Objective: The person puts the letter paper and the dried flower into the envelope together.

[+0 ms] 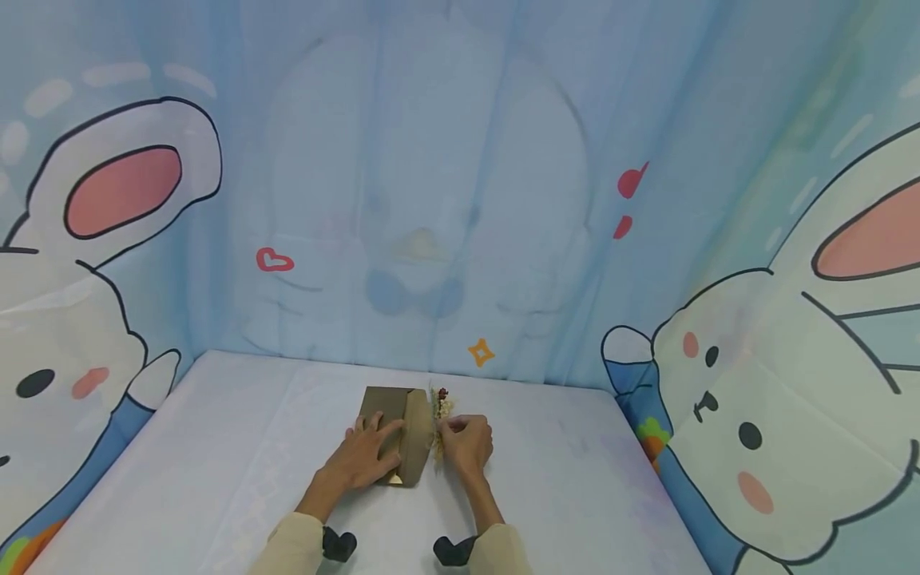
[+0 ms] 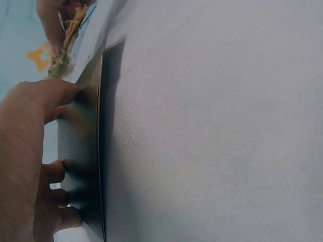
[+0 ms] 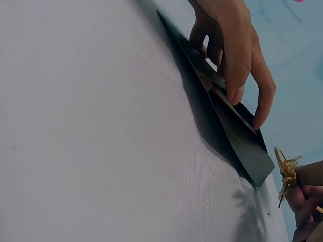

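A dark gold-brown paper envelope (image 1: 385, 399) lies on the white table, its lighter flap (image 1: 418, 439) folded out toward the right. My left hand (image 1: 359, 457) rests on it with fingers spread, and the right wrist view shows that thumb and forefinger pressing near the envelope's opening (image 3: 229, 128). Just right of the flap, my right hand (image 1: 470, 444) pinches a small bunch of dried flowers (image 1: 442, 406) between thumb and fingers. Dark red and pale yellow heads point away from me. In the left wrist view the bunch (image 2: 60, 64) is held beyond the envelope (image 2: 81, 131).
The white tabletop (image 1: 575, 471) extends around both hands. Behind it hangs a pale blue curtain (image 1: 431, 160) with cartoon rabbits printed on the left and right sides. A small gold patch (image 1: 394, 479) shows at the envelope's near edge.
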A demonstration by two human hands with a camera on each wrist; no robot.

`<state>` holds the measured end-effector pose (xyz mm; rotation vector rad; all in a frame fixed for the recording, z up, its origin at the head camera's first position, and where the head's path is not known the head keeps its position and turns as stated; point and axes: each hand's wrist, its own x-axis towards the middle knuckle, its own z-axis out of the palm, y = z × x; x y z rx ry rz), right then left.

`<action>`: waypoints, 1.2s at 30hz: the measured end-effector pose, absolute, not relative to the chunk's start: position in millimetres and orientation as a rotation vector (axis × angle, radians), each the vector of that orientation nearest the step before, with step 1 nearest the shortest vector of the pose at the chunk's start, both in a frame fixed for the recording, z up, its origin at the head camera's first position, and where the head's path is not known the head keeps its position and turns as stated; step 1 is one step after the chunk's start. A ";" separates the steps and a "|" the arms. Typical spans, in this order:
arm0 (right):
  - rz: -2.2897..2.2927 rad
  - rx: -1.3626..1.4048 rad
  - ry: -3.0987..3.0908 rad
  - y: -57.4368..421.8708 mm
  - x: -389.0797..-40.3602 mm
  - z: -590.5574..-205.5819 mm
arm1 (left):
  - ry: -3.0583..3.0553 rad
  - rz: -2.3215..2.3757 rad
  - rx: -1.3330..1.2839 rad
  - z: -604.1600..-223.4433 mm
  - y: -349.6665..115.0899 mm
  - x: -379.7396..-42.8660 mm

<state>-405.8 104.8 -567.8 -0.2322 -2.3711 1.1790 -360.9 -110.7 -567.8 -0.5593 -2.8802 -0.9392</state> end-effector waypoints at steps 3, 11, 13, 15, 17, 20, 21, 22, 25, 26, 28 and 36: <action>1.186 -0.190 -2.388 96.3 -404.0 -566.4 | -2.883 -0.928 -0.551 -568.2 -110.3 -361.3; 1.203 -0.112 -2.406 77.5 -400.7 -568.1 | -2.876 -0.923 -0.542 -568.6 -110.4 -362.3; 1.202 -0.094 -2.422 74.5 -400.7 -570.2 | -2.873 -0.915 -0.541 -569.4 -110.9 -363.6; 1.201 -0.078 -2.429 72.3 -400.5 -572.5 | -2.868 -0.913 -0.547 -569.3 -111.3 -364.5; 1.197 -0.063 -2.437 70.7 -400.2 -575.1 | -2.864 -0.910 -0.557 -569.4 -111.8 -365.3; 1.187 -0.042 -2.445 68.5 -400.3 -579.0 | -2.861 -0.918 -0.567 -568.6 -113.1 -364.7; 1.185 -0.034 -2.449 67.8 -400.3 -580.0 | -2.866 -0.915 -0.567 -568.5 -113.7 -364.2; 1.181 -0.023 -2.452 66.9 -400.5 -580.6 | -2.864 -0.915 -0.569 -567.9 -114.3 -363.9; 1.172 0.019 -2.460 64.0 -401.4 -581.5 | -2.861 -0.899 -0.575 -565.9 -115.8 -362.8; 1.171 0.035 -2.463 62.9 -401.8 -581.5 | -2.858 -0.893 -0.579 -565.1 -116.2 -362.8; 1.163 0.074 -2.465 60.6 -403.0 -581.7 | -2.849 -0.888 -0.588 -564.5 -116.8 -362.8; 1.198 0.200 -2.530 51.4 -406.0 -582.0 | -2.839 -0.927 -0.602 -568.6 -117.7 -365.9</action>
